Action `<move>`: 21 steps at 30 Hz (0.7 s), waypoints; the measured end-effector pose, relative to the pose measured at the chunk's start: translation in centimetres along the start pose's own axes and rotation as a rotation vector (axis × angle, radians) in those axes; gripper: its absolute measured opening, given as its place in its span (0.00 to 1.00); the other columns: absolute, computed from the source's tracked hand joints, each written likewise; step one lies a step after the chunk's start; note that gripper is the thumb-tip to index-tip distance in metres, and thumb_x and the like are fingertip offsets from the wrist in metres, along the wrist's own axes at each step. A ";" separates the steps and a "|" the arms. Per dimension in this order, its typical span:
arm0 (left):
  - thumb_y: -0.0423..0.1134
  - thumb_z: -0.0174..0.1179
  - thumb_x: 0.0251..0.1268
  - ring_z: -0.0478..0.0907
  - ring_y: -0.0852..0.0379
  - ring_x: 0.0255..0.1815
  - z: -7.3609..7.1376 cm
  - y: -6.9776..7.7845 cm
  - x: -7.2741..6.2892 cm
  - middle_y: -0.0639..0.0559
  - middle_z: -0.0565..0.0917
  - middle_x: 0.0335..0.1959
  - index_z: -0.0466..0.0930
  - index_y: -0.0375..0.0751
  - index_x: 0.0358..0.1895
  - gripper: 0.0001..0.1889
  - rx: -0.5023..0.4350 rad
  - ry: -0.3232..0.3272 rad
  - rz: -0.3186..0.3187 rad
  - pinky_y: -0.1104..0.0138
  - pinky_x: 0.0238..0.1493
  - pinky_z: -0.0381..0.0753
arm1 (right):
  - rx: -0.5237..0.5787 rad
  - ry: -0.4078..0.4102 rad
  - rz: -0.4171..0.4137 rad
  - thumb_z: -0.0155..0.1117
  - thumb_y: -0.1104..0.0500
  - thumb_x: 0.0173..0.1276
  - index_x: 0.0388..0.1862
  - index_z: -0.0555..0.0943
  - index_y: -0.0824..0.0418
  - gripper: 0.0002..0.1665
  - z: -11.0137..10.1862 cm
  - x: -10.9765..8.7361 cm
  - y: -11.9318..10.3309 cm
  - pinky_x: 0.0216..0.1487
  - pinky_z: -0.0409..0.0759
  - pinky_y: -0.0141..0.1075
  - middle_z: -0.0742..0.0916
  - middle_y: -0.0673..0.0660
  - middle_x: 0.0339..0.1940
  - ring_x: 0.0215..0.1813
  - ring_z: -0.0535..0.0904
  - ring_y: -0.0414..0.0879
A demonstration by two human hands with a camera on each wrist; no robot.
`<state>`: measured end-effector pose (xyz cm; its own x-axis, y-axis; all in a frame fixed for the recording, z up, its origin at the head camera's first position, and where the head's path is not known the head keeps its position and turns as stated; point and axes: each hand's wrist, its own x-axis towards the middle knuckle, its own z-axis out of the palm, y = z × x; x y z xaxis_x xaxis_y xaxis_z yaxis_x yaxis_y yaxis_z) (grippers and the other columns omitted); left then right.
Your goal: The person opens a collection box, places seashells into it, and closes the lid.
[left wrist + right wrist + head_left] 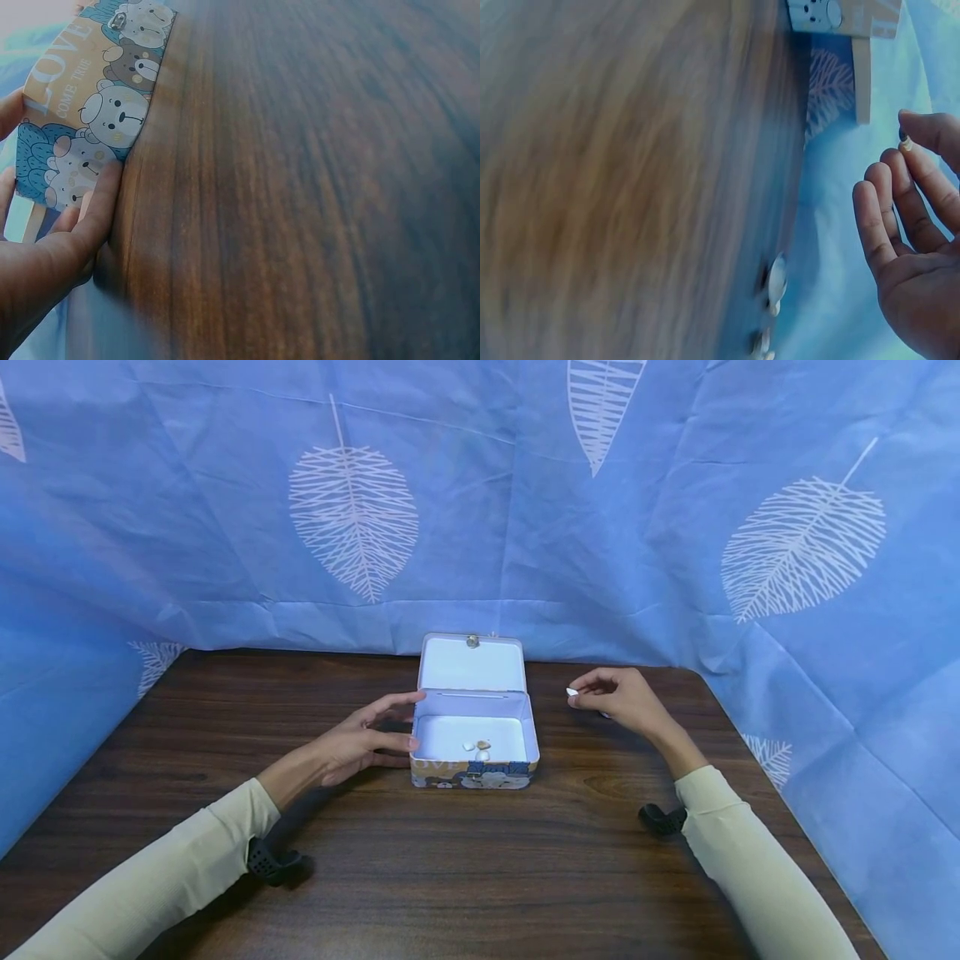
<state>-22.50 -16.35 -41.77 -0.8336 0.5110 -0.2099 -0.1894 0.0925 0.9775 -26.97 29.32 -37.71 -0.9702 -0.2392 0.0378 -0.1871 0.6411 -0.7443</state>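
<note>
A tin box point(474, 774) with a bear pattern stands with its lid point(472, 666) raised. Inside it lie a few small shell-like pieces point(482, 756), white and brown. My left hand point(360, 742) is spread against the box's left side, fingertips touching the rim and wall. In the left wrist view, one straight finger lies along the patterned tin's point(116, 112) lower corner. Right of the box, above the table, my right hand point(622, 697) pinches a small white shell point(572, 692) between thumb and forefinger. The other fingers show loosely bent in the right wrist view.
More small pale shells point(777, 280) lie on the table below my right hand. The dark wooden table point(480, 868) runs back to a blue leaf-print curtain point(480, 518). Black bands point(276, 863) sit at both wrists.
</note>
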 end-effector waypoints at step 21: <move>0.37 0.72 0.78 0.63 0.28 0.89 0.1 0.1 -0.1 0.37 0.54 0.91 0.58 0.61 0.93 0.47 -0.001 -0.002 0.001 0.40 0.78 0.83 | 0.002 -0.016 -0.047 0.81 0.47 0.76 0.57 0.93 0.56 0.18 2.3 1.1 -4.1 0.56 0.86 0.43 0.94 0.57 0.52 0.52 0.89 0.49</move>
<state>-22.33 -16.30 -41.68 -0.8327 0.5129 -0.2086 -0.1889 0.0909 0.9778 -26.96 24.73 -36.16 -0.9577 -0.2808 0.0626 -0.2325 0.6273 -0.7433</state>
